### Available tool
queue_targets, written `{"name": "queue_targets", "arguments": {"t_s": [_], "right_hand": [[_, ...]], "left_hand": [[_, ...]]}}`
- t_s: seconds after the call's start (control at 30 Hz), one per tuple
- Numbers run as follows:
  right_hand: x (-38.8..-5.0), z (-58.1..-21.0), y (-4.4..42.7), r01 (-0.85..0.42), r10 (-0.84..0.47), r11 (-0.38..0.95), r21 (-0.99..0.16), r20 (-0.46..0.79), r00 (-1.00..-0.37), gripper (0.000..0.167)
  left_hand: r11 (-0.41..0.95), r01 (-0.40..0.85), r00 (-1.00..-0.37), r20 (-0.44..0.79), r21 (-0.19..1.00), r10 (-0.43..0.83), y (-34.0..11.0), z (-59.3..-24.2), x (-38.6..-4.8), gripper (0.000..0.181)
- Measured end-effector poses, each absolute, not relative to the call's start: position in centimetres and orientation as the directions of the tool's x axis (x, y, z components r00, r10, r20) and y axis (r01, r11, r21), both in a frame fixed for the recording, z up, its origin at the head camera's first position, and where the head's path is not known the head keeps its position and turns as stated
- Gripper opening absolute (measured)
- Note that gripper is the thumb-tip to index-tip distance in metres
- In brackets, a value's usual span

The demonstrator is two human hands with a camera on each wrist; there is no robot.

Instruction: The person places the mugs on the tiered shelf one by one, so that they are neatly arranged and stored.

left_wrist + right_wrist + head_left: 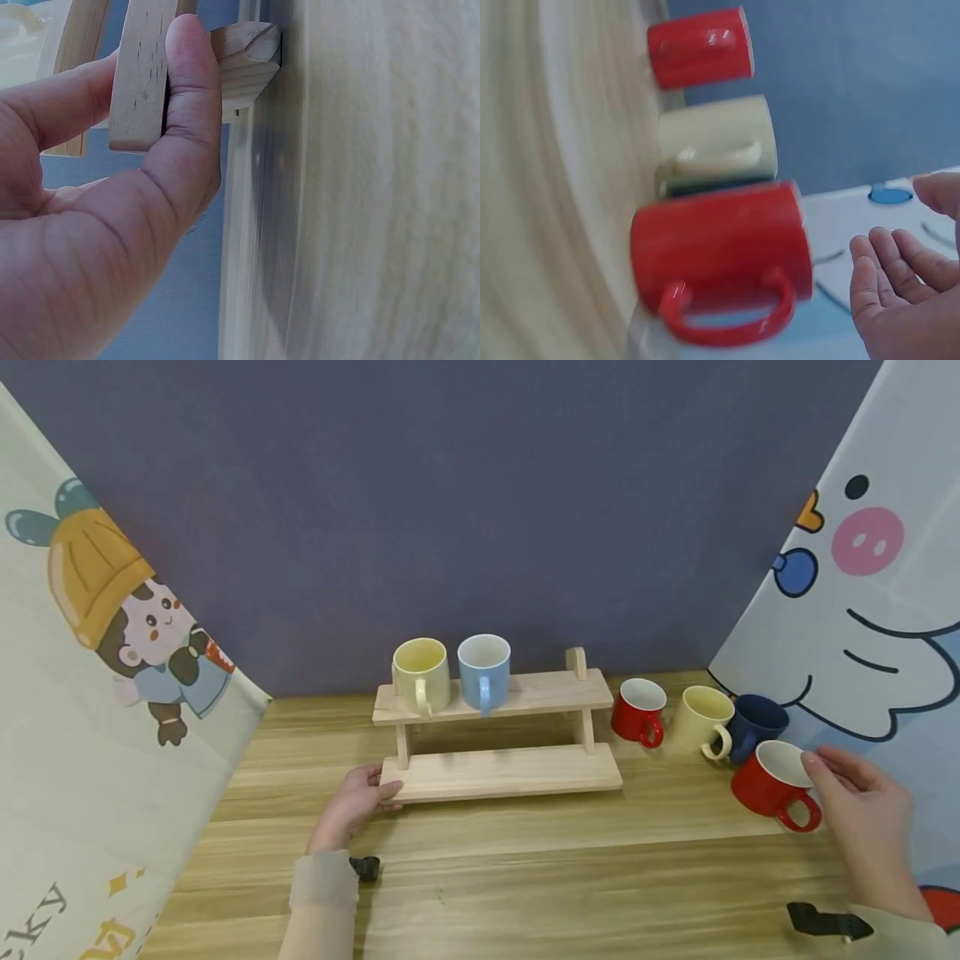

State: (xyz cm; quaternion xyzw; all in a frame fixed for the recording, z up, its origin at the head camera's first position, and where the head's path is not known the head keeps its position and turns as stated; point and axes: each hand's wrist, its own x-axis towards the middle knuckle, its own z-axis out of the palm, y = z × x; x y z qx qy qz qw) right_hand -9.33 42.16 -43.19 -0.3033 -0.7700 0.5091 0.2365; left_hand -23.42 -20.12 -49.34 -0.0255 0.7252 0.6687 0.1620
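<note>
Above-right of the front red mug (759,787), the nearer right hand (868,806) is relaxed, thumb apart; the left hand (351,803) pinches the rack (502,773).

Dark slate-blue backdrop (480,502) is filling the upper centre of the frame. Pale left panel (75,785) is slanting down the left side, showing a cartoon figure (101,572) in a yellow-orange hat; grey lettering (36,914) is running at lower left. White-and-light-blue right panel (907,435) is bordering the right side, bearing a pink snout print (867,541). Wood-grain tabletop (480,902) is spanning the lower frame, meeting the backdrop just below mid-height. Soft light is falling across it.
</note>
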Motion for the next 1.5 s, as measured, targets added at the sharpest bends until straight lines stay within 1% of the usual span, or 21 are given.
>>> {"name": "queue_targets", "arguments": {"t_s": [0.07,0.17,0.33,0.47,0.57,0.7,0.8,0.93,1.03,1.13,1.33,1.5], "right_hand": [[-9.1,-43.7,42.7,0.308,0.754,0.297,-0.904,0.024,-0.656,0.061],[-8.7,-44.5,43.7,0.397,0.794,0.296,-0.869,-0.008,-0.608,0.066],[-8.2,-45.8,45.2,0.485,0.791,0.321,-0.813,-0.052,-0.61,0.075],[-7.9,-46.7,46.1,0.533,0.719,0.357,-0.767,-0.139,-0.681,0.088],[-7.8,-47.3,46.9,0.521,0.635,0.442,-0.73,-0.156,-0.757,0.092],[-7.8,-48.0,47.6,0.5,0.574,0.539,-0.678,-0.139,-0.807,0.089],[-7.9,-48.3,47.8,0.494,0.547,0.553,-0.671,-0.155,-0.823,0.089],[-7.7,-48.5,47.8,0.434,0.492,0.599,-0.672,-0.118,-0.862,0.083],[-7.7,-48.7,47.6,0.399,0.469,0.62,-0.675,-0.089,-0.879,0.08],[-7.9,-48.8,47.5,0.392,0.471,0.605,-0.692,-0.086,-0.878,0.08],[-8.2,-48.9,47.3,0.381,0.453,0.616,-0.69,-0.087,-0.887,0.079],[-8.1,-48.9,47.1,0.395,0.478,0.587,-0.707,-0.091,-0.873,0.08]], "left_hand": [[0.106,-0.251,-0.946,-0.267,0.962,0.182,-20.1,-49.3,-23.4,0.051],[0.107,-0.249,-0.948,-0.265,0.963,0.176,-20.0,-49.4,-23.4,0.051],[0.105,-0.24,-0.951,-0.255,0.965,0.174,-20.1,-49.4,-23.4,0.05],[0.102,-0.249,-0.949,-0.263,0.963,0.173,-20.0,-49.3,-23.4,0.052],[0.106,-0.254,-0.948,-0.269,0.961,0.172,-20.0,-49.2,-23.3,0.052],[0.107,-0.251,-0.948,-0.267,0.962,0.174,-20.0,-49.1,-23.2,0.053],[0.103,-0.251,-0.948,-0.266,0.963,0.176,-20.1,-49.2,-23.2,0.054],[0.091,-0.258,-0.948,-0.27,0.962,0.17,-20.0,-49.3,-23.3,0.053],[0.088,-0.256,-0.948,-0.267,0.963,0.173,-20.0,-49.2,-23.3,0.052],[0.083,-0.256,-0.948,-0.267,0.963,0.176,-19.9,-49.2,-23.3,0.052],[0.086,-0.26,-0.946,-0.272,0.962,0.176,-20.0,-49.3,-23.4,0.053],[0.086,-0.252,-0.949,-0.264,0.964,0.174,-20.0,-49.5,-23.5,0.052]]}}
